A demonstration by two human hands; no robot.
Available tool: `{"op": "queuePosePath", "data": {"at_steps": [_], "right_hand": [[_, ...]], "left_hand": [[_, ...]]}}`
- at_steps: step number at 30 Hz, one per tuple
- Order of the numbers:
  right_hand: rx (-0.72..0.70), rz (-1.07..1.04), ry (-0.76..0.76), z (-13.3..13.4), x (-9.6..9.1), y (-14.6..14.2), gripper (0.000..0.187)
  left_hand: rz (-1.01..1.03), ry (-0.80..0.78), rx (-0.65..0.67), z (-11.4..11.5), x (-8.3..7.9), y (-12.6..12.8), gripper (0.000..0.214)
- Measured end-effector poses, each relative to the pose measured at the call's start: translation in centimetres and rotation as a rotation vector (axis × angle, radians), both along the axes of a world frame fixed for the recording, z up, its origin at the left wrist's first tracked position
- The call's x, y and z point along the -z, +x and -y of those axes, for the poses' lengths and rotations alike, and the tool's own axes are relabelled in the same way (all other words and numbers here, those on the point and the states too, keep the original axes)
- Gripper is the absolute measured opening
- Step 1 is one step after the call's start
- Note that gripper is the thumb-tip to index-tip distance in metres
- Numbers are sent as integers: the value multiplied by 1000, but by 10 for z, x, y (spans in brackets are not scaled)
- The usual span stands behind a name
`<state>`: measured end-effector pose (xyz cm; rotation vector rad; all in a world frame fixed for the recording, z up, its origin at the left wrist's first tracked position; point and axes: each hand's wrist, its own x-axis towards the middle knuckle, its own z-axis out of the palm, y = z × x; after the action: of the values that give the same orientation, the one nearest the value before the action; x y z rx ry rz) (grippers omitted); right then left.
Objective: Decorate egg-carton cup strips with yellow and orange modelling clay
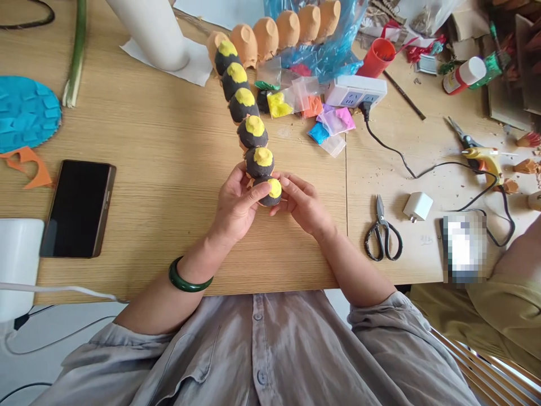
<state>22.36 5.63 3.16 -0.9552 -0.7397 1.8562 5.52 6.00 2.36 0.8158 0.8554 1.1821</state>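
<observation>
A row of egg-carton cups (255, 134) runs away from me, each cup coated black with a yellow cap that looks like soft clay. My left hand (237, 210) is closed around its near end, thumb on top beside the nearest yellow cap. From the other side my right hand (305, 207) pinches the same end cup, thumb and fingers against its right edge. The row's far end reaches a bare orange-brown row of cups (266, 39). Just right of it lie small bags of coloured clay, among them a yellow one (279, 105).
Black-handled scissors (382, 231), a white plug adapter (418, 206) and a yellow glue gun (484, 160) lie at right. A power strip (355, 91) trails a black cord. At left are a phone (78, 208) and a blue clay-covered oval (29, 113). Another person's arm (522, 254) rests at right.
</observation>
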Motion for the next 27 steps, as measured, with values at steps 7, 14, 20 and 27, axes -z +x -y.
{"op": "queuePosePath", "data": {"at_steps": [7, 14, 20, 27], "right_hand": [[109, 32, 37, -1, -1, 5, 61], [105, 81, 86, 1, 1, 5, 64], [100, 148, 86, 1, 2, 5, 75], [85, 152, 115, 1, 14, 5, 80]], "left_hand": [[87, -38, 126, 2, -5, 4, 50], [35, -78, 122, 1, -5, 2, 57], [10, -78, 157, 0, -3, 0, 62], [26, -114, 152, -1, -1, -2, 65]]}}
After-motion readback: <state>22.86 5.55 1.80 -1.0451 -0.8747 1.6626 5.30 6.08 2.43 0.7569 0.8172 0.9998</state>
